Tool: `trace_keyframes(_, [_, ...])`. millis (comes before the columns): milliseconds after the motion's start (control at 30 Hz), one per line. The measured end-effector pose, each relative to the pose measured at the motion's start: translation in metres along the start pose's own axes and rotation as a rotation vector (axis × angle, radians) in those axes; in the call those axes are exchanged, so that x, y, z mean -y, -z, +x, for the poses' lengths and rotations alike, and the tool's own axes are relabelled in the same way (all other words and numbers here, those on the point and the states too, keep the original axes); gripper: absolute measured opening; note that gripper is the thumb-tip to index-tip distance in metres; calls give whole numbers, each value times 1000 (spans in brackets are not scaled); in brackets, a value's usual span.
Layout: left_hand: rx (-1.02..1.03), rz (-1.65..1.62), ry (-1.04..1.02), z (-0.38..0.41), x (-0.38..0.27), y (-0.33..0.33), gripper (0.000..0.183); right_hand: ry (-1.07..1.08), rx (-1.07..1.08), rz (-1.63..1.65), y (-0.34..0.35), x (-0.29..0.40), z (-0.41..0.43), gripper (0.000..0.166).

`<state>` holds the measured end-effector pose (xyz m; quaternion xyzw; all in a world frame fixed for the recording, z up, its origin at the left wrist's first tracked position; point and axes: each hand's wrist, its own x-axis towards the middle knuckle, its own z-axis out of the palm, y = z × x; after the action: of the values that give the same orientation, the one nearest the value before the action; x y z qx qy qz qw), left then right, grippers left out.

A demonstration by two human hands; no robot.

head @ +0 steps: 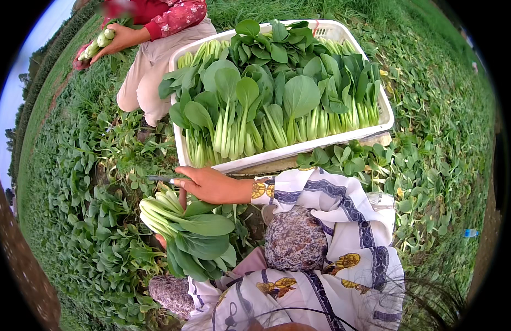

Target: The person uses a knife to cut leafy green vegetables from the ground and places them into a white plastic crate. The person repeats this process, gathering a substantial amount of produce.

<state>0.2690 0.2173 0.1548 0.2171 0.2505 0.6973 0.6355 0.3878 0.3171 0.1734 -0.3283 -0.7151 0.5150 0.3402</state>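
Note:
A bunch of bok choy [197,231] is held in front of me, its pale stems to the left and its dark leaves trailing down and right. My left hand [160,240] grips it from below; only a few fingertips show past the stems. Over the top of the bunch, my right hand [214,185] holds a thin grey tool [159,178], apparently a knife, that points left. One of its fingers reaches down against the stems and leaves. Just beyond my right hand is a white plastic crate [276,154], packed with upright bok choy [239,120].
Across the crate's left side a person [156,70] kneels, holding another bunch of bok choy [101,41]. Growing greens [94,240] cover the ground at left. A wooden board [276,164] lies under the crate's near edge. Cut leaves [429,173] litter the ground at right.

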Motion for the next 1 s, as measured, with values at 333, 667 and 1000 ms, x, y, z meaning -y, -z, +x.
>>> trace_keyframes(333, [-52, 290, -73, 12, -21, -20, 74, 158, 189, -41, 18, 10, -5, 87])
trace_keyframes(667, [265, 669, -242, 62, -13, -75, 90, 40, -1, 145, 87, 58, -50, 91])
trace_keyframes(1000, [139, 526, -142, 67, -2, -85, 102, -219, -985, -9, 251, 84, -196, 64])
